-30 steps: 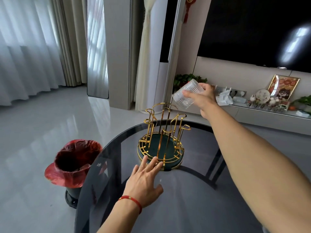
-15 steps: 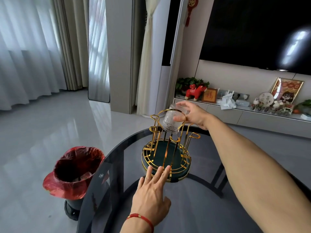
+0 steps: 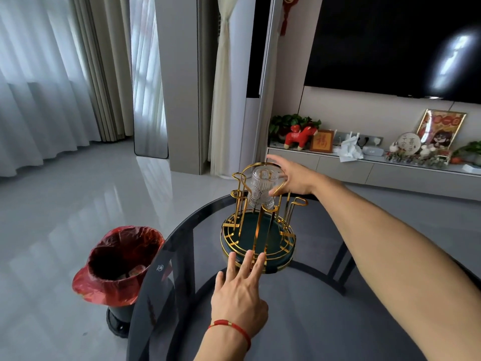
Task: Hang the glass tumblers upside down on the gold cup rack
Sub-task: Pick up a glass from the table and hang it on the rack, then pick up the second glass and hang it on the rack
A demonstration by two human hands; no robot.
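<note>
The gold cup rack (image 3: 257, 227) stands on a round dark glass table (image 3: 299, 316), its wire prongs rising from a green tray base. One ribbed glass tumbler (image 3: 262, 188) sits upside down over a prong at the rack's far side. My right hand (image 3: 292, 178) reaches over from the right, with the thumb on the tumbler's front and the fingers curved behind it. My left hand (image 3: 240, 290), with a red string at the wrist, lies flat on the table with spread fingers. Its fingertips touch the rack's near rim.
A bin with a red liner (image 3: 122, 264) stands on the floor left of the table. Beyond the table runs a low cabinet (image 3: 390, 173) with ornaments, under a large dark screen (image 3: 390, 43). Curtains hang at the left.
My right hand has brought the tumbler down from above the rack and turned it mouth-down onto a prong. My left hand has slid forward to the rack's base.
</note>
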